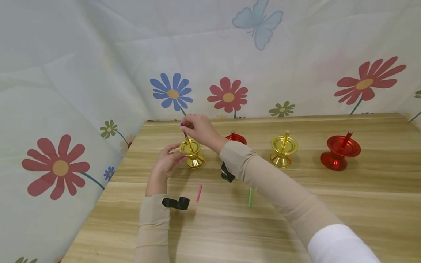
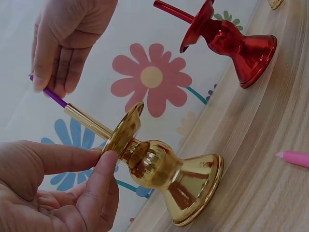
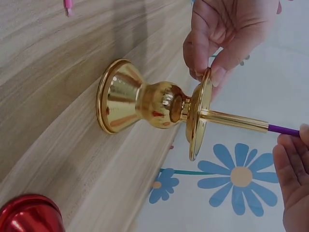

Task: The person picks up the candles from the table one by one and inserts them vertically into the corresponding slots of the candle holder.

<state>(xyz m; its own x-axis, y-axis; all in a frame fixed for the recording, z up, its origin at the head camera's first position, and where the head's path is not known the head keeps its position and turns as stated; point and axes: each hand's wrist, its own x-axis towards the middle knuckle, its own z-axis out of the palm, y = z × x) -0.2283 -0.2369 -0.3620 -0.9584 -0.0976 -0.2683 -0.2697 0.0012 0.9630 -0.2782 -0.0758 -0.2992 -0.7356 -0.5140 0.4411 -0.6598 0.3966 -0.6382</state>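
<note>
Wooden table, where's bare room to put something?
Bare: between beige right sleeve and rightmost shiny red candlestick; between right sleeve and beige left sleeve, nearer than the slim pink stick. Crowded: around leftmost shiny gold candlestick, by left hand and right hand.

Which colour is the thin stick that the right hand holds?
Purple; the stick shows best in the left wrist view.

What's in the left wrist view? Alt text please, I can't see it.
The right hand pinches a purple candle at the mouth of a gold holder, while the left hand pinches that holder's dish. A red holder stands beyond; a pink candle lies on the table.
</note>
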